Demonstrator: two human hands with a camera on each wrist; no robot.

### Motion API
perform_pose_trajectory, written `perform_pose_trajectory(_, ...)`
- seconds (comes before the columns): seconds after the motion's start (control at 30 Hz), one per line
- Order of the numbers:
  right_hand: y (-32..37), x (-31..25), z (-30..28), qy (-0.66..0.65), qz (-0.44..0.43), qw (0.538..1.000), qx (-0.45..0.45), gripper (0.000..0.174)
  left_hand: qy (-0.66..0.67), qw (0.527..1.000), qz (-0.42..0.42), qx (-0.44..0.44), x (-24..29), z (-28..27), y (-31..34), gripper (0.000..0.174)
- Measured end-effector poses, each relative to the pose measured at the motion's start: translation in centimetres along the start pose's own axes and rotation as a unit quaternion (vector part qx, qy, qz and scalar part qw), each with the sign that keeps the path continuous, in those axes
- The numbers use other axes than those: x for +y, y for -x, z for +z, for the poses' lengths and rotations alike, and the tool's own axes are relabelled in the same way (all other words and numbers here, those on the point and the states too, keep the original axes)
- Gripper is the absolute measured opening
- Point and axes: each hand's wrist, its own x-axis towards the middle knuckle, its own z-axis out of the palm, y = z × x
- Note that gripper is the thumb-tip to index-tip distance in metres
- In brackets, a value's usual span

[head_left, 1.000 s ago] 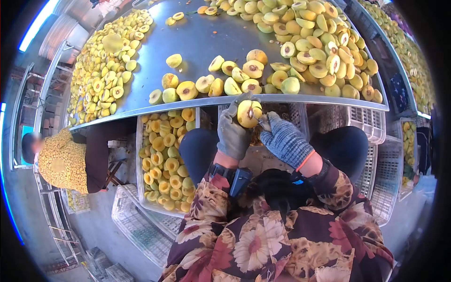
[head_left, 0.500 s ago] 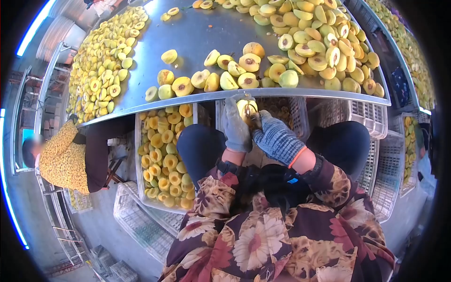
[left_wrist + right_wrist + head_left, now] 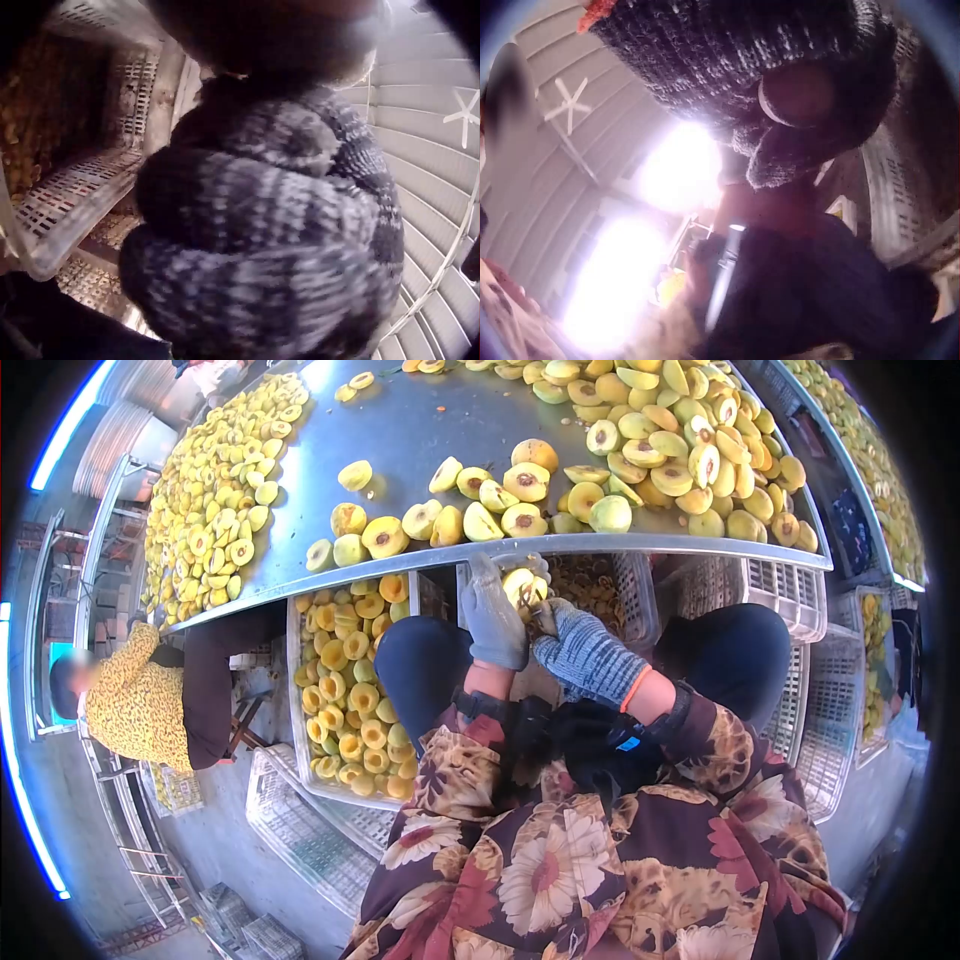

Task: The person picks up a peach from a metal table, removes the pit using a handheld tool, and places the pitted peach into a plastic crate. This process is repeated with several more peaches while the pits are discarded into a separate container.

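In the head view, the left hand [image 3: 497, 622], in a plain grey glove, holds a yellow fruit [image 3: 524, 588] just below the table edge. The right hand [image 3: 590, 655], in a blue-grey knitted glove with an orange cuff, is close against it with curled fingers. A thin dark curved tool, mostly hidden by that hand, lies against the fruit's cut face. Knitted curled fingers [image 3: 262, 217] fill the left wrist view, under a dark blurred shape. The right wrist view has the knitted glove [image 3: 757, 67] across its top; the fruit cannot be made out there.
The metal table [image 3: 400, 440] carries halved fruit in piles at left and right, with several pieces near its front edge. A crate of hollowed halves [image 3: 345, 690] stands left of the knees; more crates [image 3: 790, 605] are at right. A person in yellow [image 3: 135, 695] sits at far left.
Both hands have shifted slightly left, with the fruit turned between them. The right hand has come closer to the left. The head view has shifted slightly.
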Motion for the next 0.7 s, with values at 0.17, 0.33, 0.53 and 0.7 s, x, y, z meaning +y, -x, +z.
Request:
perform_pose_trajectory(0.17, 0.3, 0.0, -0.5, 0.046, -0.013, 0.998, -0.031, 0.032, 0.027, 0.992, -0.117, -0.042, 0.4, -0.9, -0.5, 0.065)
perform_pose_trajectory(0.33, 0.4, -2.0, -1.8, -0.153, 0.113, 0.974, -0.12, 0.029, 0.015, 0.999, -0.003, 0.043, -0.8, 0.1, 0.1, 0.061)
perform_pose_trajectory(0.53, -0.9, 3.6, 2.6, 0.068, -0.098, 0.991, 0.059, 0.027, -0.001, 0.997, -0.005, 0.071, -0.8, 0.1, 0.1, 0.059)
perform_pose_trajectory(0.7, 0.4, -1.4, -1.3, -0.172, 0.095, 0.971, -0.135, 0.033, -0.028, 0.993, 0.106, 0.049, -2.6, -0.9, 0.2, 0.063)
